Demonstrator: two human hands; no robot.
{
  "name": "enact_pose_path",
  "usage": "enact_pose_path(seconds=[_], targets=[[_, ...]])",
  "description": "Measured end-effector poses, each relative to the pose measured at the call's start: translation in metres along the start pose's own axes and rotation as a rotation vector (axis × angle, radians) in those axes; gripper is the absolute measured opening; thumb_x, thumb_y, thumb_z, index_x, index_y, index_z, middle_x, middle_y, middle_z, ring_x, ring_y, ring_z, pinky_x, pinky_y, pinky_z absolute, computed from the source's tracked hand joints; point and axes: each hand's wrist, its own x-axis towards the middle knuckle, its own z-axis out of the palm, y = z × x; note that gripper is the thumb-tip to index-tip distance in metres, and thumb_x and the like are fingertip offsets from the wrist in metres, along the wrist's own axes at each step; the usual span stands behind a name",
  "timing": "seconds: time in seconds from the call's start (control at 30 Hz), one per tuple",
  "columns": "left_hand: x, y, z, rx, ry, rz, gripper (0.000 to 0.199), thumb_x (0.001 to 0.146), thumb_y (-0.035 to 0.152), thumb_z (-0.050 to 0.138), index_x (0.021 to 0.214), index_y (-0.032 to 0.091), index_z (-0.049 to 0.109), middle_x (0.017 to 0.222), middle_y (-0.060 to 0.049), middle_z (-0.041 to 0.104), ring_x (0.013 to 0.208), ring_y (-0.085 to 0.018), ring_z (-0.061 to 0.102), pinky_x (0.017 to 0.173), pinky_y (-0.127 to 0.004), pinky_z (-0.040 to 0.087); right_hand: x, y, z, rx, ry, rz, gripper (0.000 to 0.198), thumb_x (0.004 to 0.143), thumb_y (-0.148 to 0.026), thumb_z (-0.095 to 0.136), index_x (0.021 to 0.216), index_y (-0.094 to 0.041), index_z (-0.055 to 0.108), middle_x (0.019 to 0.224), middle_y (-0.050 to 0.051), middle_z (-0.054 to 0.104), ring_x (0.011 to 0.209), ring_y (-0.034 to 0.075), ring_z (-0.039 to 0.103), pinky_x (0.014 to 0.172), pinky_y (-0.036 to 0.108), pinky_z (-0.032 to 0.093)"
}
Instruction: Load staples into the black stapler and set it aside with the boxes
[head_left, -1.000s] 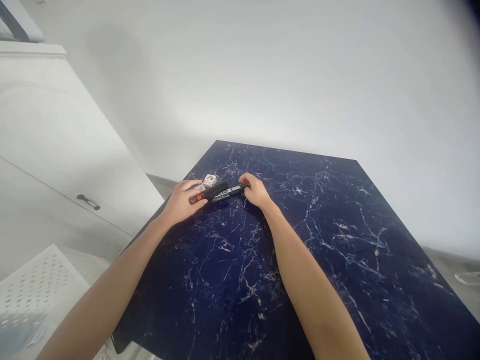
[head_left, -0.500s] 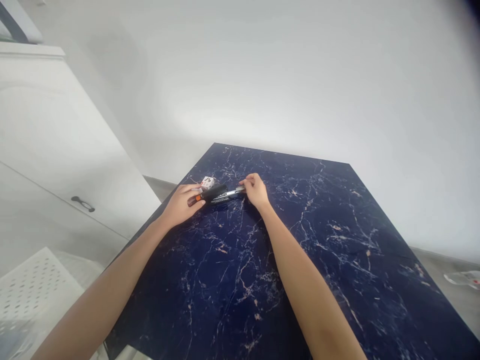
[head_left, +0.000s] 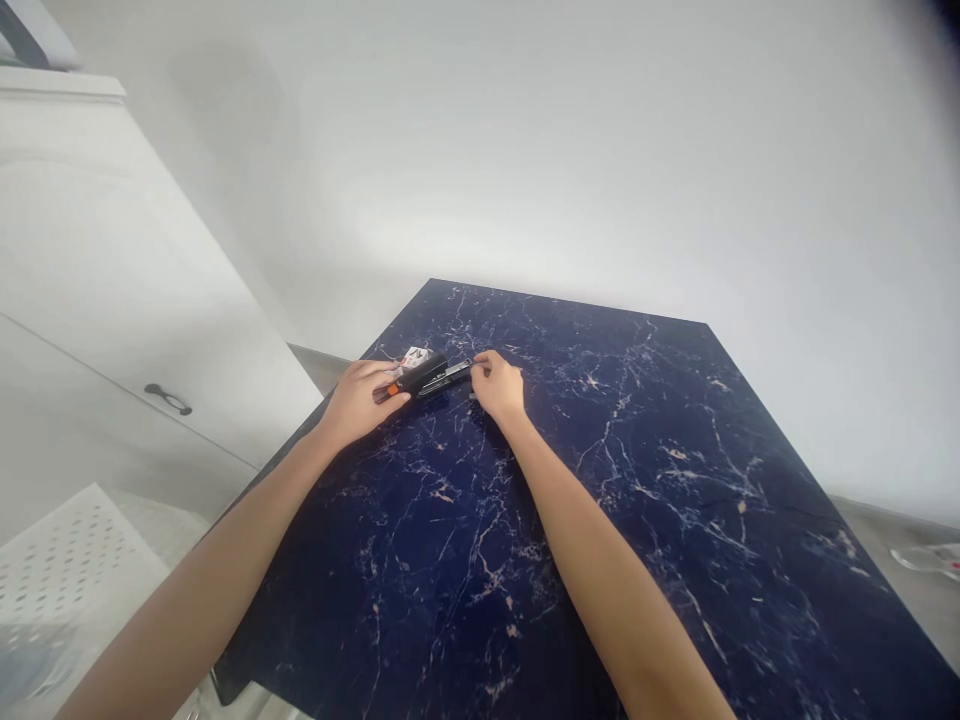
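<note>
- Two bare hands are in my view, the left hand (head_left: 354,402) and the right hand (head_left: 498,387), both over the blue table (head_left: 450,540).
- I see the stapler (head_left: 427,373) on the left side of the table, toward the far edge, in between the two hands.
- It is open: its black top is tipped up, and a thin silver strip (head_left: 448,376) shows under it, running off to the right.
- The left hand has a narrow grip and is holding the back end of the stapler, thumb on the near side and fingers on the far side, by an orange spot (head_left: 391,389).
- The right hand is curled small at the right end of the silver strip. I cannot tell if it is pinching something, as the fingers hide that spot.
- A small white box (head_left: 417,354) sits just beside the stapler, on its far side, close to the left fingertips.
- Off to the left I see a white cabinet (head_left: 112,260) with a dark handle (head_left: 169,400).
- Near me on the left is a white bin (head_left: 64,560) with rows of holes.
- Past the far edge stands a pale wall (head_left: 562,150).
</note>
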Motion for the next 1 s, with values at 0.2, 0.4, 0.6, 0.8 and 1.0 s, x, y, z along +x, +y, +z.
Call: enact_pose_path(seconds=[0.2, 0.4, 0.6, 0.8, 1.0], targets=[[0.001, 0.000, 0.003, 0.008, -0.045, 0.029, 0.029, 0.090, 0.053, 0.072, 0.095, 0.024, 0.076, 0.128, -0.007, 0.072, 0.121, -0.032, 0.060, 0.108, -0.050, 0.047, -0.012, -0.020, 0.019, -0.004, 0.059, -0.050, 0.041, 0.088, -0.015, 0.051, 0.128, -0.019, 0.057, 0.126, 0.012, 0.072, 0.116, 0.031, 0.065, 0.099, 0.042, 0.052], [0.000, -0.003, 0.001, 0.029, -0.177, 0.005, 0.034, 0.083, 0.055, 0.077, 0.098, 0.024, 0.078, 0.147, -0.008, 0.060, 0.137, -0.039, 0.048, 0.117, -0.058, 0.038, -0.003, -0.010, 0.017, 0.025, -0.029, -0.034, 0.047, 0.087, -0.018, 0.054, 0.134, -0.014, 0.054, 0.130, 0.017, 0.069, 0.125, 0.034, 0.059, 0.106, 0.049, 0.048], [-0.004, -0.004, -0.003, -0.042, -0.355, -0.013, 0.045, 0.079, 0.066, 0.079, 0.108, 0.032, 0.081, 0.167, -0.003, 0.037, 0.154, -0.047, 0.023, 0.121, -0.068, 0.028, -0.006, -0.012, 0.020, 0.044, -0.201, -0.215, 0.041, 0.079, -0.009, 0.055, 0.116, -0.023, 0.063, 0.119, 0.005, 0.075, 0.119, 0.026, 0.064, 0.105, 0.040, 0.049], [-0.008, 0.002, 0.000, 0.020, -0.286, -0.023, 0.036, 0.079, 0.062, 0.080, 0.098, 0.033, 0.083, 0.165, -0.002, 0.040, 0.150, -0.048, 0.030, 0.119, -0.072, 0.031, -0.004, -0.012, 0.019, 0.060, -0.249, -0.262, 0.041, 0.078, -0.009, 0.053, 0.115, -0.023, 0.063, 0.107, 0.003, 0.076, 0.102, 0.024, 0.068, 0.098, 0.038, 0.052], [-0.005, -0.003, -0.017, -0.047, -0.308, -0.045, 0.068, 0.083, 0.066, 0.073, 0.141, 0.032, 0.064, 0.158, -0.012, 0.049, 0.144, -0.043, 0.046, 0.116, -0.061, 0.041, -0.003, -0.007, 0.014, 0.051, -0.102, -0.154, 0.040, 0.083, -0.011, 0.048, 0.119, -0.018, 0.064, 0.124, 0.009, 0.071, 0.115, 0.023, 0.063, 0.106, 0.037, 0.046]])
